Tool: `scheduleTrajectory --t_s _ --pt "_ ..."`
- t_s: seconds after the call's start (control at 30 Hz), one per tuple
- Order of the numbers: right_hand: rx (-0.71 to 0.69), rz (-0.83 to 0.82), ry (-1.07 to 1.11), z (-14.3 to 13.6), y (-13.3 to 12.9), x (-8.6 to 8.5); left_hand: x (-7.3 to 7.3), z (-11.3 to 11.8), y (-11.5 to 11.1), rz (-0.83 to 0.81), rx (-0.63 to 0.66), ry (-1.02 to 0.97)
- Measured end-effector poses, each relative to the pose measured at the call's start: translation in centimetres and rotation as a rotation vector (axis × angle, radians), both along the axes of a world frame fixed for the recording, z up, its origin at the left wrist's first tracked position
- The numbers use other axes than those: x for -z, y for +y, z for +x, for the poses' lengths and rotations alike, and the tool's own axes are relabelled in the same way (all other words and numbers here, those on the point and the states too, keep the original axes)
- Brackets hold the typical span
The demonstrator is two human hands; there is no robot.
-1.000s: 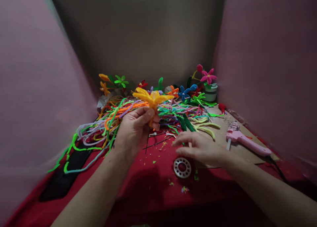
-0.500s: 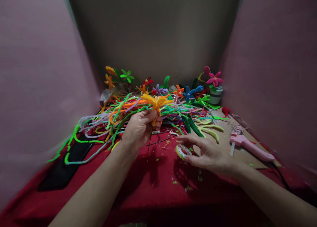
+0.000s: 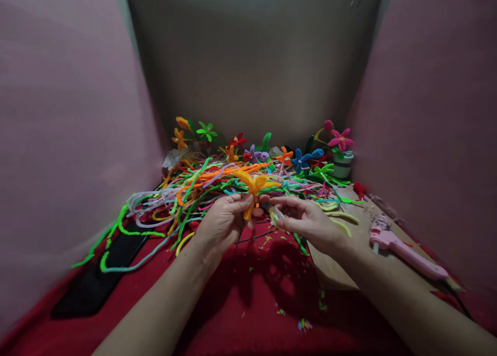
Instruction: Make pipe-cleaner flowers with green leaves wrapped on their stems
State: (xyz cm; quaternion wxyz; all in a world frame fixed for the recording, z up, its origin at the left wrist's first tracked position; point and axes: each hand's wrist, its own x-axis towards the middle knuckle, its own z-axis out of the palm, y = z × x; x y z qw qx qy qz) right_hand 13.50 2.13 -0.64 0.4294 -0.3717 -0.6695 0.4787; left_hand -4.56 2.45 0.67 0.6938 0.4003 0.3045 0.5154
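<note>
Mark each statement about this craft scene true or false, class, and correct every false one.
1. The left hand holds a yellow-orange fuzzy flower. True.
2. The right hand holds the pink plastic glue gun. False: it holds a pale ring-shaped spool; the glue gun lies on a flat brown board.
3. A bright pink five-petalled fuzzy flower stands at the back right. True.
4. The cloth in front is blue. False: it is a red fabric cloth.
5. A flat black rectangular object lies to the left of both hands. True.
</note>
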Motion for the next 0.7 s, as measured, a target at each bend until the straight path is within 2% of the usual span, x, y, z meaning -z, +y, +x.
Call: scheduleTrajectory --t_s 0.13,0.4,0.57,0.7 --pt "0.07 0.04 -0.087 0.3 0.2 0.7 0.1 0.6 -0.2 -0.027 -0.036 0.064" --pt "-0.056 -0.062 0.001 0.0 -0.4 0.2 0.4 1.5 -0.5 -0.004 -0.022 0.005" --pt "-0.001 -0.044 -0.077 -0.4 -0.7 0.3 0.6 1.7 -0.7 -0.027 -0.063 -0.017" --pt "0.04 -0.128 0.084 -0.7 -0.9 0.5 0.5 2.0 -0.7 -0.049 -0.056 -0.018"
